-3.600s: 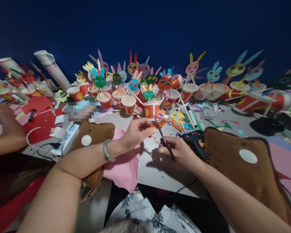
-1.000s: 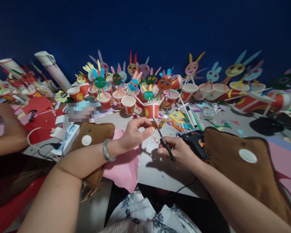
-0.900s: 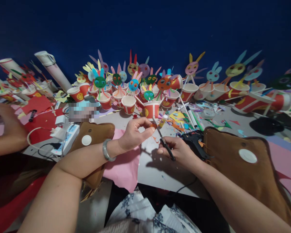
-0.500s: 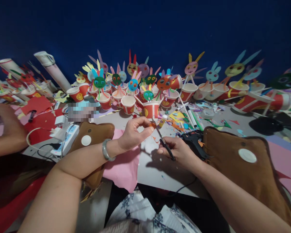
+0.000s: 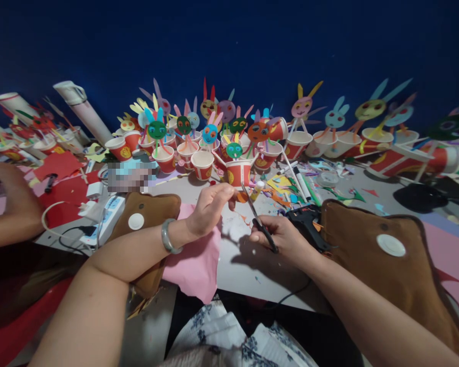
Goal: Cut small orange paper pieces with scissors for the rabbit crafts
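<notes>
Between the thumb and fingers of my left hand (image 5: 210, 209) is a small orange piece of paper (image 5: 241, 197). My right hand (image 5: 281, 237) is closed round the black handles of a pair of scissors (image 5: 257, 214), whose blades point up and left against the orange paper. Whether the blades are apart is hard to make out. Just beyond stands a red paper cup (image 5: 238, 174) with a green paper rabbit face (image 5: 234, 150) on it. A glue bottle (image 5: 256, 190) is close behind the scissors.
Rows of cups with paper rabbit faces (image 5: 210, 133) line the back by a blue wall. Brown pouches (image 5: 367, 255) flank my arms, with pink paper (image 5: 199, 255) at left. A black glue gun (image 5: 308, 224) lies right, a power strip (image 5: 107, 219) left. Another person's arm (image 5: 15, 204) rests far left.
My left fingers have shifted their grip, so more of the orange paper shows beside the blades. The right hand with the scissors has barely moved.
</notes>
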